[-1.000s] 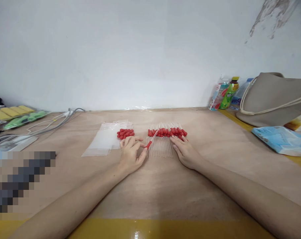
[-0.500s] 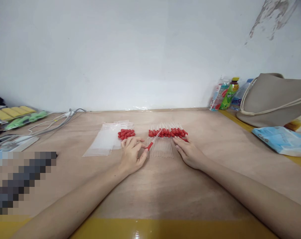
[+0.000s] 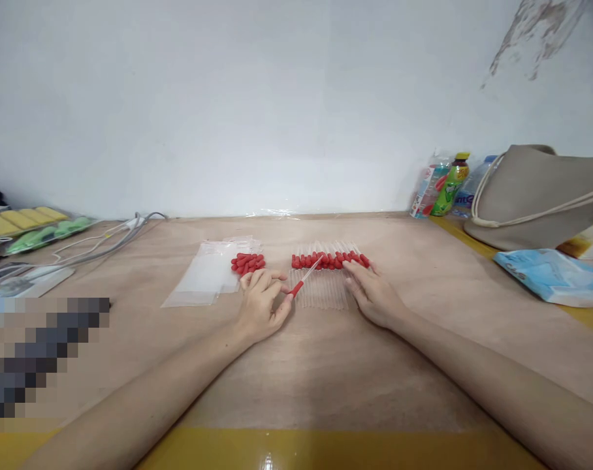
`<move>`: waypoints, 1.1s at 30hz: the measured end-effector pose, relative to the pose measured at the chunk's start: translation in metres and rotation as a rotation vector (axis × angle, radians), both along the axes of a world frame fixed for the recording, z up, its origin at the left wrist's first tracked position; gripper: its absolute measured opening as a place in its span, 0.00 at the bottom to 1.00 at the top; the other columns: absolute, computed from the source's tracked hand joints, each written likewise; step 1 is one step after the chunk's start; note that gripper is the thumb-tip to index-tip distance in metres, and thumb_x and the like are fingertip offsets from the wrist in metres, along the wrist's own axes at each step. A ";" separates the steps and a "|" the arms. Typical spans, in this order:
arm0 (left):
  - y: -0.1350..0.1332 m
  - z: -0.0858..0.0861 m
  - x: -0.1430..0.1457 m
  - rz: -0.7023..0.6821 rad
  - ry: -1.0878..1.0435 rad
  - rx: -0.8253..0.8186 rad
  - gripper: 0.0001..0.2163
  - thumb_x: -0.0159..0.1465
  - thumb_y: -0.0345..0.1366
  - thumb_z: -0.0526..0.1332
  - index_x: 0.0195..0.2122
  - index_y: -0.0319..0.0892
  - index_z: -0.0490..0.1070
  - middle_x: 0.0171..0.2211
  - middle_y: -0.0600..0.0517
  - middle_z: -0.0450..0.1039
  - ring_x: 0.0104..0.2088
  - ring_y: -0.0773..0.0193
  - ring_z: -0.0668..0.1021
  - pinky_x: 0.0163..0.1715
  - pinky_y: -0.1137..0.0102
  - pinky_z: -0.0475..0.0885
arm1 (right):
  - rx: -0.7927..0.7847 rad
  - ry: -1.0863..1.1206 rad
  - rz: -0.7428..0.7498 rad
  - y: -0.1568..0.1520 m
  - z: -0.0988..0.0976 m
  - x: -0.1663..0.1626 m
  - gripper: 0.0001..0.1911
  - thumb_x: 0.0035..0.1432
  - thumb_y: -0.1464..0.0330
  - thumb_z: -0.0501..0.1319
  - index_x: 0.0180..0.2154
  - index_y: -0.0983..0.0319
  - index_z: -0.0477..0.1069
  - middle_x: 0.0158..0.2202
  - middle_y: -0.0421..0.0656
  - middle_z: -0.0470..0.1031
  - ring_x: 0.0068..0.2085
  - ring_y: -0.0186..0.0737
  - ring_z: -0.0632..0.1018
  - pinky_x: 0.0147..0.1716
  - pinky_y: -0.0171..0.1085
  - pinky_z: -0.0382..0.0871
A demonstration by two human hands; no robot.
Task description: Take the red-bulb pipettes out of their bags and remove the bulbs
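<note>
My left hand (image 3: 264,301) is closed, pinching a dropper (image 3: 302,284) by its red rubber bulb between thumb and forefinger. The dropper's clear thin tube points up and to the right, over a row of red-bulbed droppers (image 3: 320,261). Clear tubes from that row stick out toward the wall and toward me. My right hand (image 3: 372,295) lies at the row's right end, its fingers stretched out and touching the bulbs there. Just beyond my left hand sits a small heap of loose red rubber bulbs (image 3: 247,263).
Clear plastic bags (image 3: 193,277) lie left of the bulb heap. Cables (image 3: 115,241) and packs of yellow and green items (image 3: 46,228) are at the far left. Bottles (image 3: 450,186), a grey bag (image 3: 536,189) and a blue tissue pack (image 3: 551,274) stand or lie on the right.
My right hand has shifted slightly, its fingers now farther up on the bulbs at the row's right end. A red bulb seen beneath those fingers before no longer shows. My left hand stays put.
</note>
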State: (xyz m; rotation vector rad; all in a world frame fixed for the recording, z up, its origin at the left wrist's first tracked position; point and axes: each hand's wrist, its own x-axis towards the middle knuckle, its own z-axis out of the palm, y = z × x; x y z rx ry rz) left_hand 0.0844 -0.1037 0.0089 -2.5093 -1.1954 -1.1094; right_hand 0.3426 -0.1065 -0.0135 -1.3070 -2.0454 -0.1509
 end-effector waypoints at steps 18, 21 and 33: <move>-0.001 0.004 0.002 -0.246 0.182 0.059 0.06 0.61 0.33 0.55 0.34 0.45 0.71 0.39 0.50 0.74 0.41 0.61 0.72 0.44 0.60 0.57 | 0.184 -0.206 0.218 -0.007 0.008 -0.019 0.14 0.60 0.64 0.53 0.46 0.57 0.70 0.45 0.42 0.74 0.55 0.42 0.67 0.59 0.55 0.44; -0.001 0.005 0.003 -0.250 0.176 0.033 0.07 0.61 0.34 0.54 0.36 0.44 0.70 0.44 0.49 0.72 0.46 0.59 0.70 0.48 0.59 0.56 | 0.193 -0.184 0.288 -0.008 0.009 -0.020 0.12 0.60 0.66 0.53 0.41 0.59 0.72 0.41 0.41 0.76 0.52 0.41 0.70 0.59 0.53 0.48; 0.003 -0.002 0.022 -0.361 0.148 0.067 0.06 0.63 0.35 0.55 0.35 0.43 0.71 0.38 0.53 0.76 0.45 0.63 0.73 0.54 0.61 0.56 | 0.282 -0.072 0.427 -0.013 0.008 -0.037 0.11 0.59 0.68 0.55 0.41 0.62 0.72 0.38 0.43 0.77 0.45 0.42 0.75 0.51 0.48 0.65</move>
